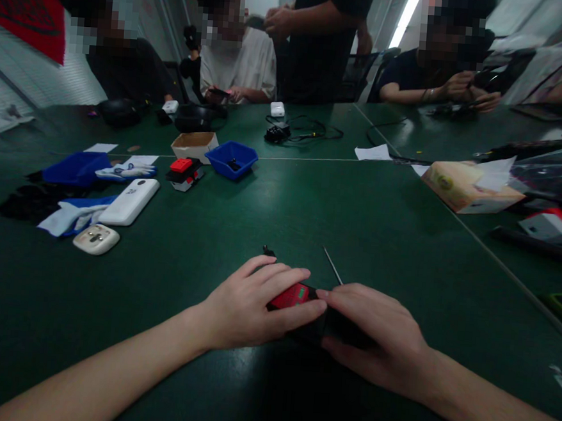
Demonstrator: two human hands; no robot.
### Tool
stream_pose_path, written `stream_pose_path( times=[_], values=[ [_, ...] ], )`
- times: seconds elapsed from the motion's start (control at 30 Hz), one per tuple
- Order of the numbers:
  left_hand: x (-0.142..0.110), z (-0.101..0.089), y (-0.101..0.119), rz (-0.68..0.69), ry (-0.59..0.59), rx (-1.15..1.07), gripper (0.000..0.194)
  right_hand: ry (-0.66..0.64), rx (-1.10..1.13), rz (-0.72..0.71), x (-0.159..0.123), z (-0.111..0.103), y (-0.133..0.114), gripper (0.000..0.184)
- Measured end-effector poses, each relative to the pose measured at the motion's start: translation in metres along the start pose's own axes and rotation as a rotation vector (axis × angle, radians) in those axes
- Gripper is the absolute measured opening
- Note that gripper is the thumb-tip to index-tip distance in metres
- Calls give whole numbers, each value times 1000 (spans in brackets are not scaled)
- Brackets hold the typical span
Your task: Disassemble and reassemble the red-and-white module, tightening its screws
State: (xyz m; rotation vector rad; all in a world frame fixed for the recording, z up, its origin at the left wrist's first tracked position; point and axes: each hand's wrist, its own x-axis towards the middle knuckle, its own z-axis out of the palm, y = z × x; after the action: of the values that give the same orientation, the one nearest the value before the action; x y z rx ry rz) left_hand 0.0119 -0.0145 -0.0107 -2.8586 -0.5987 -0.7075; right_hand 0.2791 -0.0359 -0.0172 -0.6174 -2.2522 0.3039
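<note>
Both my hands rest on the green table (348, 215) around a small red and black device (291, 296). My left hand (250, 308) lies over its left side, fingers curled round it and thumb pressed along its front. My right hand (373, 329) covers its black right end, fingers closed on it. A thin metal rod (332, 265) sticks out from behind my right fingers, pointing away from me. A small black part (269, 251) lies just beyond my left fingers. Most of the device is hidden under my hands.
At far left lie a white power bank (130, 201), a white plug piece (96, 238), blue-and-white gloves (71, 216) and black cloth. Beyond them are a blue tray (231, 159), a cardboard box (194, 145) and another red device (183, 171). A tissue box (470, 186) sits right. Several people sit opposite.
</note>
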Motion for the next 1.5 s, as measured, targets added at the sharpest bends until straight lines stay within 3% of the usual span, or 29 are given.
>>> stream_pose_path(
  times=[0.13,0.27,0.4,0.53,0.63,0.77,0.87,1.03,1.17,1.3,1.5],
  values=[
    [0,-1,3,25,89,60,42,-22,5,-36,-1,-2,-2,41],
    [-1,-2,0,-54,114,-52,56,-63,50,-45,-3,-2,0,45],
    [-2,2,-6,-411,283,-338,67,-125,72,-30,-1,-1,1,41],
    [-1,10,-18,-897,519,-622,49,-190,87,-18,2,-1,2,36],
    [2,13,-29,-1091,638,-808,45,-242,71,-26,3,0,2,30],
    [4,14,-34,-1115,651,-895,48,-299,77,0,4,1,1,26],
    [3,13,-30,-1058,539,-848,51,-320,79,28,4,1,2,27],
    [2,9,-16,-825,321,-695,55,-341,65,44,4,3,3,27],
    [6,7,-2,-724,223,-743,55,-459,-18,63,8,4,0,51],
    [9,9,6,-775,249,-943,54,-566,-79,75,13,5,-3,62],
    [10,13,-3,-984,420,-1386,49,-571,-99,42,16,5,-5,41]
  ],
)
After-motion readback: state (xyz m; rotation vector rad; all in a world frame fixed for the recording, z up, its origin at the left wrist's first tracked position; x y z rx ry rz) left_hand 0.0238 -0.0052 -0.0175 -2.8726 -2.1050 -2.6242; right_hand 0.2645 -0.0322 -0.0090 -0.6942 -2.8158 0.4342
